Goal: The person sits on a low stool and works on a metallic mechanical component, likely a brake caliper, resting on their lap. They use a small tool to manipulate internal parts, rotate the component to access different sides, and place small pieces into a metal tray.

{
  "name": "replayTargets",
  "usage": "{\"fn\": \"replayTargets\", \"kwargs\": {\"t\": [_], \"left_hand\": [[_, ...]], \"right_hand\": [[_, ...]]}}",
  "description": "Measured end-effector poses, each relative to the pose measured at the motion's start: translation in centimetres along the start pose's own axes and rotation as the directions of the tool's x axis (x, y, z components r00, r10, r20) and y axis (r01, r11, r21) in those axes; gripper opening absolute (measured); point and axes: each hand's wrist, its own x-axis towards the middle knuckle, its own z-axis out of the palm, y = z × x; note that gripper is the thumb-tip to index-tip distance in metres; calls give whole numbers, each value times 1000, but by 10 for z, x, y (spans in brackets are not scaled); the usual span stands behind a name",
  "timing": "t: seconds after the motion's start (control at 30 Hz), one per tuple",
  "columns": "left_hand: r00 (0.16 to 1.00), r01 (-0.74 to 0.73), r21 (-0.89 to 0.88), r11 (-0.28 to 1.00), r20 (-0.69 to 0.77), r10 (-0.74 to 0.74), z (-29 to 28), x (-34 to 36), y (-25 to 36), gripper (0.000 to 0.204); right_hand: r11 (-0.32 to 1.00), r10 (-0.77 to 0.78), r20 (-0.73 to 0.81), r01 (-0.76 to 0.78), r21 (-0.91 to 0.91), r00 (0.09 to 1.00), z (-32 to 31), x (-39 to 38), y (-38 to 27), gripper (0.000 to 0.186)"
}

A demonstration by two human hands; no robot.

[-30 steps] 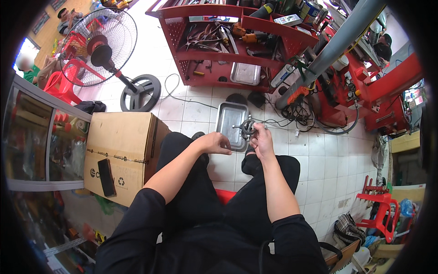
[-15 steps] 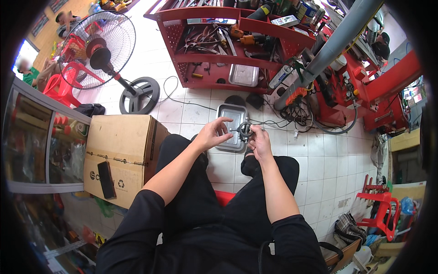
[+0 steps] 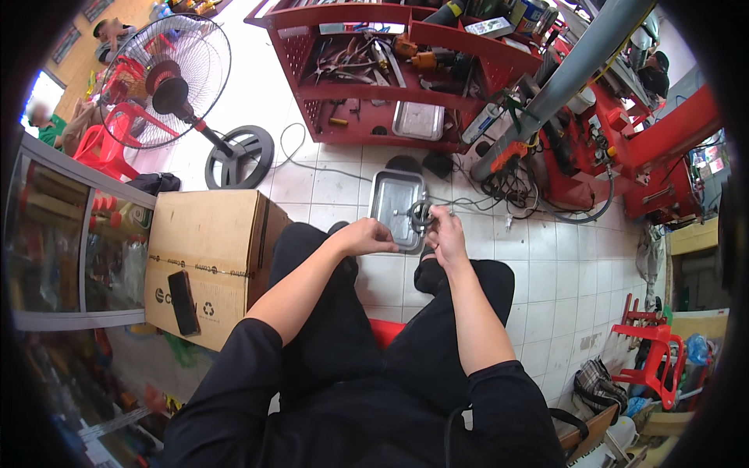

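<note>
My right hand [image 3: 446,236] grips a dark ring-shaped metal part [image 3: 420,212] with short studs sticking out of it, its fingers closed on the ring's right side. The part is held above a shallow grey metal tray [image 3: 378,204] that lies on the floor in front of my knees. My left hand [image 3: 365,236] is over the tray's near left corner, fingers curled down and pressed together. What they hold, if anything, is hidden.
Ahead stands a red tool cart [image 3: 351,139] with pliers and power tools. A cardboard box [image 3: 204,226] with a black phone [image 3: 183,303] on it is at my left, near a standing fan [image 3: 238,157]. Cables [image 3: 511,191] lie on the tiles; a red stool [image 3: 651,355] is at right.
My left hand has gone from spread fingers beside the metal part to curled fingers lower at the tray's near left corner. The right hand still holds the part in nearly the same place.
</note>
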Motion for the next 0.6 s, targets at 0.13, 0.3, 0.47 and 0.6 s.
{"fn": "replayTargets", "kwargs": {"t": [0.13, 0.3, 0.47, 0.6], "left_hand": [[925, -195, -213, 957, -365, 108, 4, 7, -5, 41], [897, -293, -227, 929, -401, 185, 0, 5, 4, 34], [937, -261, -51, 964, -255, 241, -1, 7, -5, 28], [879, -208, -209, 955, -469, 89, 2, 1, 17, 25]], "right_hand": [[1000, 13, 7, -13, -1, 1000, -4, 5, 1, 20], [1000, 8, 14, -8, -19, 1000, -1, 4, -2, 21], [1000, 30, 21, -30, 8, 999, -1, 4, -1, 20], [1000, 22, 39, -22, 14, 999, -1, 3, -2, 20]]}}
